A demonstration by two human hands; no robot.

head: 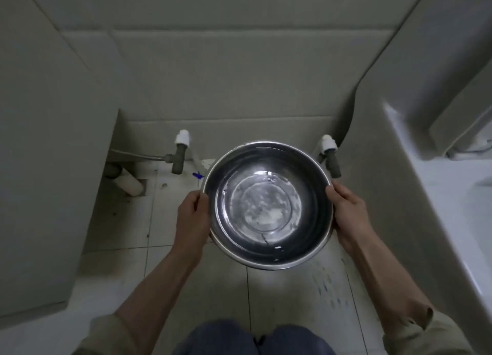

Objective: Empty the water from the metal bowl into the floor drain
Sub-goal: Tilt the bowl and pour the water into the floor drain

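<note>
Tiled floor spreads below, a white basin at the right edge. The bowl is held level above the floor, between two wall pipes, with clear water in its bottom. Left hand and right hand each clamp the rim on opposite sides, thumbs on top

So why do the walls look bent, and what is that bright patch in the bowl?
Head view: the wide-angle lens curves the wall tiles near the edges; the patch is glare on water in the metal bowl; the room is dim, and corners look soft.
</note>
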